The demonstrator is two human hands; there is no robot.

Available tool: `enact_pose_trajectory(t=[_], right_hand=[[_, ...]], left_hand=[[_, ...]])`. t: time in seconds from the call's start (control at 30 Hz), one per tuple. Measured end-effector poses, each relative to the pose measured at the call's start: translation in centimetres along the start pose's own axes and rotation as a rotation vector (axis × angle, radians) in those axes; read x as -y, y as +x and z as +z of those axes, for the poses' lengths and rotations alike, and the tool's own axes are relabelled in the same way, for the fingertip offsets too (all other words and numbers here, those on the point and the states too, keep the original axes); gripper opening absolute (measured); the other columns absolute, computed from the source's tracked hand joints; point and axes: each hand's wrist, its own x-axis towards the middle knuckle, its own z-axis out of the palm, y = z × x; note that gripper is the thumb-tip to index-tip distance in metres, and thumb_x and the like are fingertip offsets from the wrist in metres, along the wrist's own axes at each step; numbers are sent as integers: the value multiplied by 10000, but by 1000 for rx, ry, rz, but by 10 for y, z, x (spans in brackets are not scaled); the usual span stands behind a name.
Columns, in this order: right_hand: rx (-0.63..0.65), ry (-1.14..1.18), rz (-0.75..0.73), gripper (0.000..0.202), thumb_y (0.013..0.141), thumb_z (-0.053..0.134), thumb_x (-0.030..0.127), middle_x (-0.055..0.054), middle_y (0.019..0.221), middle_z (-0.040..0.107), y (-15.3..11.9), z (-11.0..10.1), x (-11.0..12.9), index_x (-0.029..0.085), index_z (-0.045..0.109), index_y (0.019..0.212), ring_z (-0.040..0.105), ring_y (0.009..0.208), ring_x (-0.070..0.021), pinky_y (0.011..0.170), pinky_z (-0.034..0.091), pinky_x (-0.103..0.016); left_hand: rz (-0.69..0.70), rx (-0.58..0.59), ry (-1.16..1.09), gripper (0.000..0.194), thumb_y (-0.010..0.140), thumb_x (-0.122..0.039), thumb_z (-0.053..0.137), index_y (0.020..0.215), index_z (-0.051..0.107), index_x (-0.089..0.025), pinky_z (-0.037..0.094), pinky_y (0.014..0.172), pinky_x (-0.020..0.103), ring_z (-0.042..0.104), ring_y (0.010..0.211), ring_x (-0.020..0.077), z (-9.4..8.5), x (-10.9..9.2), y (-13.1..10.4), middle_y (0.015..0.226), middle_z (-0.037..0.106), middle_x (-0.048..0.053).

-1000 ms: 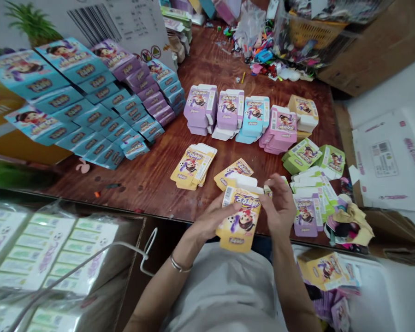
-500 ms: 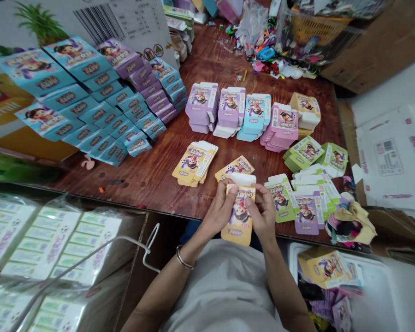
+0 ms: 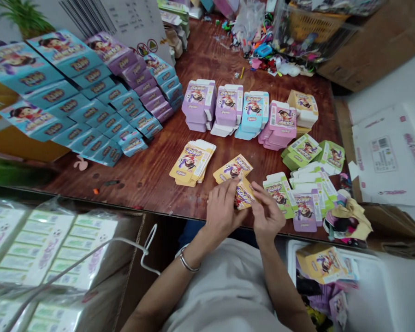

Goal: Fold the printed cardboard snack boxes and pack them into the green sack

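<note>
Yellow carton (image 3: 245,197) between both hands, green cartons (image 3: 280,193) beside.

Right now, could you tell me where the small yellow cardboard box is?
The small yellow cardboard box is held between both hands at the table's near edge.

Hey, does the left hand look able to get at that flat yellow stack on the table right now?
Probably yes. The yellow stack lies in the open on bare table, up and left of the left hand, with nothing between them. But both hands are busy holding a yellow box, which would need releasing.
</note>
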Motion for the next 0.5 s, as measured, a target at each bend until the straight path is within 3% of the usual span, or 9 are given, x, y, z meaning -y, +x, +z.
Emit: enact_pose_trajectory(t=[0.07,0.17,0.23,0.27,0.33,0.4,0.5], right_hand=[[11,81,183,158,806,674,301,-78,1034,751,2,3,-1,199,729,912,714,964,-218,845,596,-382],[-140,152,440,231,767,699,342,-71,908,766,5,8,-7,170,748,915,722,801,-193,762,608,-353],[-237,212,530,249,769,690,357,-69,859,766,4,8,-11,157,760,898,716,757,-197,739,609,-362],[-226,239,545,253,785,674,360,-73,880,767,2,8,-12,156,763,905,719,779,-206,755,609,-373],[-80,254,491,265,835,629,352,-77,997,758,-2,4,-12,179,758,989,723,890,-224,828,601,-397],[92,191,327,281,871,594,309,-71,1145,719,-8,-2,-12,223,723,1105,693,1038,-230,917,575,-413],[190,38,57,323,872,590,225,-57,1208,692,-14,-11,-12,272,683,1178,665,1109,-218,944,568,-404]], left_hand=[[24,28,14,618,828,-281,549,1390,354,-113,404,935,399,560,1142,305,-1,2,1,1268,576,206],[77,77,-37,637,786,-213,546,1389,365,-115,389,960,404,531,1177,300,-3,2,2,1282,569,192],[100,72,-52,641,777,-191,549,1386,368,-108,385,972,391,520,1185,291,-3,1,1,1278,572,183],[102,66,-42,642,775,-183,552,1385,368,-102,386,970,384,522,1179,288,-4,1,1,1276,572,182],[88,57,-8,654,777,-180,555,1394,356,-92,394,954,379,531,1157,291,-4,1,-1,1278,569,187],[76,64,19,683,794,-204,559,1421,319,-86,402,932,384,538,1140,297,-5,3,-3,1290,560,199],[98,100,49,720,823,-250,571,1451,273,-66,406,904,389,549,1110,303,-6,3,-6,1280,567,216]])
